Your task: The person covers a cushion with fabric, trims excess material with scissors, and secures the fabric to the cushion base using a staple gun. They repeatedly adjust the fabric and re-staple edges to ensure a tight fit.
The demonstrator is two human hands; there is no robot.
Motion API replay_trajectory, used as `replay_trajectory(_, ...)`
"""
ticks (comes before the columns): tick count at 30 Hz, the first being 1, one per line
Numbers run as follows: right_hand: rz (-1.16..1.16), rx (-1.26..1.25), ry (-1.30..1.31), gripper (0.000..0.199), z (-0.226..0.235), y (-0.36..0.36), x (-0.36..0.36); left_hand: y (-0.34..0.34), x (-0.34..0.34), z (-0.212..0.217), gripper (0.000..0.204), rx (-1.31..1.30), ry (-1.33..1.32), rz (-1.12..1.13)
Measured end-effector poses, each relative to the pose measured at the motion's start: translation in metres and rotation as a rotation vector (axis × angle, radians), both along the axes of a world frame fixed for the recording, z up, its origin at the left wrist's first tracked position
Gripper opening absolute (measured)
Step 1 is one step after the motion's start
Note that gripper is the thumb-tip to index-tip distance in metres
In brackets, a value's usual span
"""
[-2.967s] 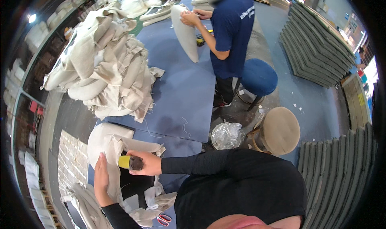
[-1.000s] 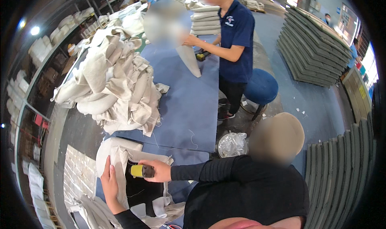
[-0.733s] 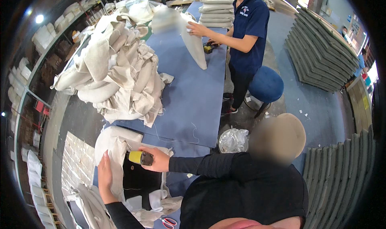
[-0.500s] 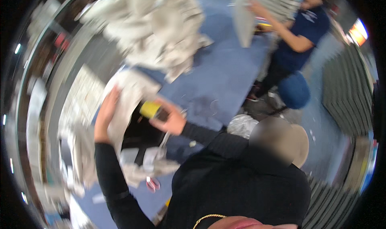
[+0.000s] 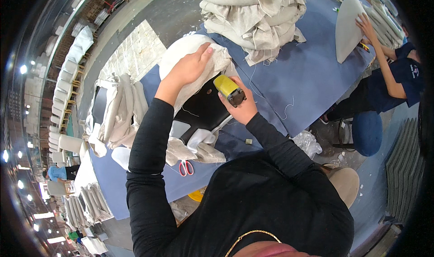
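My right hand (image 5: 242, 107) grips a yellow and black staple gun (image 5: 229, 90), its nose against the black underside of a seat shell (image 5: 203, 109). My left hand (image 5: 190, 67) lies flat with spread fingers on beige fabric (image 5: 205, 53) pulled over the rounded white seat pad. The shell rests on a blue-covered table (image 5: 289, 81). Loose beige fabric flaps (image 5: 194, 151) hang from the shell's near edge.
Red-handled scissors (image 5: 185, 167) lie on the table by my left elbow. A heap of beige covers (image 5: 257, 13) fills the table's far part. Another person (image 5: 393, 76) at the right presses a pad (image 5: 348, 26), beside a blue stool (image 5: 367, 133). More covers (image 5: 117, 112) lie at left.
The view has swung and tilted down closer over the table. My left hand has moved from the fabric's side onto its top. The staple gun stays in my right hand against the shell.
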State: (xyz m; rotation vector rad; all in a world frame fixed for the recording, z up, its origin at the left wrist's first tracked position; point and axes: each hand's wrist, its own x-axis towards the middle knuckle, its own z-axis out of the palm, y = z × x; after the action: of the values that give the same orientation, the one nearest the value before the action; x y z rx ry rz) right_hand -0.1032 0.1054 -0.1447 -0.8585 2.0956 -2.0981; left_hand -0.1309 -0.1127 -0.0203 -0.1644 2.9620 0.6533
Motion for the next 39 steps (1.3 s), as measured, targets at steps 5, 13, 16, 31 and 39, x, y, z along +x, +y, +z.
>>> replay_trajectory(5, 0.038, -0.025, -0.069, 0.050, 0.003, 0.006, -0.004, -0.015, -0.012, 0.000, 0.086, 0.075, 0.052, -0.123)
replay_trajectory(13, -0.020, -0.008, 0.061, 0.050, -0.005, 0.001, -0.006, -0.003, -0.011, -0.008, 0.079, 0.025, 0.013, 0.059)
replay_trajectory(16, -0.074, -0.072, 0.122, 0.054, -0.003, -0.001, -0.005, 0.012, 0.002, -0.006, 0.073, -0.100, 0.122, -0.029)
replay_trajectory(31, 0.005, -0.122, 0.105, 0.056, -0.018, 0.002, -0.012, -0.044, -0.030, -0.015, 0.080, 0.424, -0.201, 0.162)
replay_trajectory(39, 0.024, 0.002, 0.057, 0.071, 0.001, 0.021, -0.013, 0.028, -0.010, 0.010, 0.071, -0.038, -0.031, -0.028)
